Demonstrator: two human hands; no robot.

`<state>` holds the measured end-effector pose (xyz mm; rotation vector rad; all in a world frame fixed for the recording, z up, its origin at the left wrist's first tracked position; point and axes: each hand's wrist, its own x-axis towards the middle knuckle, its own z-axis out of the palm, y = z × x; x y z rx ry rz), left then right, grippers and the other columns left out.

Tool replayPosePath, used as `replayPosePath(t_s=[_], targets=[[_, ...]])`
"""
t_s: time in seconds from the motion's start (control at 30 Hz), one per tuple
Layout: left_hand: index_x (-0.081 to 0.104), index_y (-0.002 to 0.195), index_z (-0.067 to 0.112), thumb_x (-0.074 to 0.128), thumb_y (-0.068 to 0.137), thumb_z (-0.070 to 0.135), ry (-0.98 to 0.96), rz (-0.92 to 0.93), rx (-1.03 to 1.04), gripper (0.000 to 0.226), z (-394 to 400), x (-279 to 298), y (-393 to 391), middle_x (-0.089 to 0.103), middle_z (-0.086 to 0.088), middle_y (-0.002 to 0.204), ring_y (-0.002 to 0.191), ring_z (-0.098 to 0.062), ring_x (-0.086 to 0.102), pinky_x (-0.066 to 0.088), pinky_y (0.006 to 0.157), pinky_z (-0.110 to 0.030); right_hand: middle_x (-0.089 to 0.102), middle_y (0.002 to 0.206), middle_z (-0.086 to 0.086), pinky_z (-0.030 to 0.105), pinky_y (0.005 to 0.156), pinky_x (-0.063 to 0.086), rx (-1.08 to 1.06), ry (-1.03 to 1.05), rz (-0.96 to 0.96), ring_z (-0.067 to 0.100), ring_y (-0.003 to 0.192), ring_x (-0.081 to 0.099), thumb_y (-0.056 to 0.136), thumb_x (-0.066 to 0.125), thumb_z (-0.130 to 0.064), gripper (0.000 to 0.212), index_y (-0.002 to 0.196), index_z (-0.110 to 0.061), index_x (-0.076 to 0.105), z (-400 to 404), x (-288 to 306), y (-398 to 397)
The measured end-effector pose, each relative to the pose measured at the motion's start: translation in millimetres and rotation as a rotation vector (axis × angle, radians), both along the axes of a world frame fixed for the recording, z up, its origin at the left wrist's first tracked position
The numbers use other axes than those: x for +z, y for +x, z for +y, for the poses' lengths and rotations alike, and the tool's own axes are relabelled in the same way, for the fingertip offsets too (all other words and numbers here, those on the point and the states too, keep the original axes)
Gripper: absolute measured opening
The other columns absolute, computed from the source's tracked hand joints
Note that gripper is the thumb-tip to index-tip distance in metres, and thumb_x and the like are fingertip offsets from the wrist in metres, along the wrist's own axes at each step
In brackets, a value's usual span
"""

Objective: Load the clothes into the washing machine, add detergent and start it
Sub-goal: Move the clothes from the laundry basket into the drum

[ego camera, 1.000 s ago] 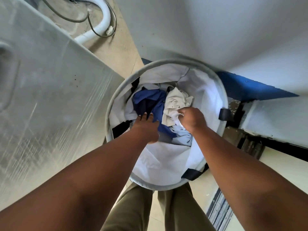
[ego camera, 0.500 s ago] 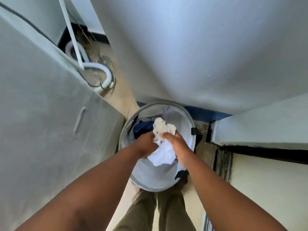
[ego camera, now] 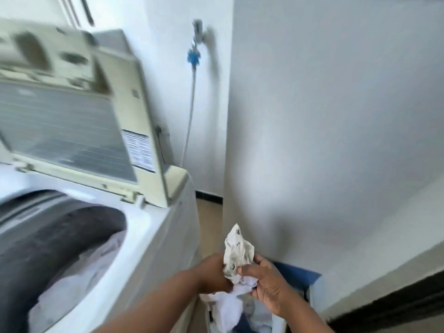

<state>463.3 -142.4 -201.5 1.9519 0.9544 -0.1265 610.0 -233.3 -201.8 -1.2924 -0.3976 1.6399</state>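
Observation:
A white top-loading washing machine (ego camera: pixel 153 236) fills the left, its lid (ego camera: pixel 72 131) raised and leaning back. Pale clothes (ego camera: pixel 79 280) lie inside the dark drum. To the right of the machine, my left hand (ego camera: pixel 213 275) and my right hand (ego camera: pixel 266 284) both grip a bunched white garment (ego camera: pixel 236 255), held above the laundry basket (ego camera: pixel 298 289). The cloth sticks up between the hands and hangs down below them. More white and blue clothes (ego camera: pixel 252 316) show in the basket at the bottom edge.
A white wall (ego camera: pixel 336 116) stands close on the right. A tap with a blue fitting (ego camera: pixel 193 56) and a hose (ego camera: pixel 189 121) hang on the back wall behind the machine. A narrow strip of tan floor (ego camera: pixel 209 217) runs between machine and wall.
The view has swung up from the basket to the washing machine. Both hands have lifted the white garment out of the basket and now hold it beside the machine.

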Motion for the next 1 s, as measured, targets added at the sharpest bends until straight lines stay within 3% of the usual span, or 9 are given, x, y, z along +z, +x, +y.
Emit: replayPosePath(t_s=[0.07,0.2,0.3,0.43,0.5,0.63,0.7,0.87,1.0], targets=[[0.065,0.104,0.017,0.071,0.067,0.010,0.040,-0.025,0.045,0.038,-5,42,-29,0.064,0.005,0.093,0.081,-0.011,0.061,0.050,0.064,-0.020,0.068,0.109,0.028,0.049,0.086,0.052,-0.009,0.091,-0.060,0.041,0.097,0.065,0.065,0.077,0.003,0.055,0.118,0.001,0.061,-2,47,-28],[0.065,0.089,0.013,0.060,0.069,0.020,0.087,-0.151,0.122,0.022,-8,135,-70,0.065,-0.004,0.079,0.065,-0.017,0.060,0.053,0.058,-0.031,0.072,0.096,0.025,0.034,0.062,0.059,-0.095,0.289,-0.118,0.030,0.075,0.071,0.067,0.074,0.005,0.040,0.106,0.005,0.067,-1,131,-77],[0.061,0.075,0.021,0.059,0.072,0.009,0.192,-0.240,0.119,0.013,-4,216,-109,0.061,0.001,0.066,0.057,-0.016,0.056,0.048,0.048,-0.024,0.071,0.098,0.027,0.035,0.066,0.059,-0.101,0.431,-0.175,0.031,0.078,0.069,0.053,0.082,-0.015,0.051,0.100,0.003,0.071,10,199,-116],[0.061,0.078,0.020,0.062,0.079,0.005,0.339,-0.218,0.072,0.015,28,295,-181,0.059,0.004,0.063,0.054,-0.012,0.055,0.049,0.047,-0.023,0.073,0.085,0.018,0.027,0.058,0.057,-0.062,0.565,-0.201,0.022,0.068,0.069,0.059,0.077,-0.012,0.024,0.083,-0.006,0.075,47,267,-180],[0.060,0.075,0.017,0.061,0.080,0.004,0.371,-0.203,0.068,0.015,51,317,-223,0.058,0.000,0.065,0.055,-0.013,0.054,0.049,0.050,-0.024,0.073,0.086,0.017,0.028,0.060,0.058,-0.054,0.601,-0.215,0.023,0.072,0.068,0.063,0.074,-0.014,0.025,0.087,-0.007,0.074,72,284,-223],[0.062,0.073,0.017,0.057,0.069,0.017,0.373,-0.255,0.088,0.007,93,339,-303,0.062,0.000,0.066,0.054,-0.013,0.056,0.053,0.053,-0.030,0.074,0.093,0.013,0.036,0.073,0.058,-0.120,0.686,-0.183,0.024,0.081,0.070,0.069,0.073,-0.016,0.028,0.096,-0.008,0.074,126,293,-308],[0.065,0.080,0.016,0.052,0.062,0.022,0.340,-0.304,0.109,0.024,115,339,-338,0.064,0.000,0.069,0.058,-0.014,0.059,0.055,0.056,-0.032,0.075,0.096,0.014,0.042,0.083,0.056,-0.141,0.707,-0.213,0.026,0.089,0.070,0.073,0.074,-0.016,0.024,0.096,-0.011,0.075,150,292,-347],[0.067,0.097,0.019,0.052,0.067,0.020,0.258,-0.304,0.061,0.034,164,315,-393,0.071,-0.011,0.096,0.092,-0.033,0.067,0.058,0.073,-0.053,0.075,0.097,0.013,0.045,0.089,0.054,-0.189,0.639,-0.260,0.031,0.096,0.070,0.074,0.075,-0.020,0.021,0.094,-0.014,0.075,187,280,-408],[0.062,0.093,0.022,0.045,0.071,0.034,0.357,-0.254,0.073,0.030,183,303,-411,0.067,0.000,0.088,0.076,-0.020,0.064,0.056,0.065,-0.034,0.074,0.099,0.013,0.044,0.088,0.055,-0.182,0.589,-0.271,0.028,0.095,0.070,0.074,0.075,-0.020,0.027,0.100,-0.012,0.073,211,267,-427]])
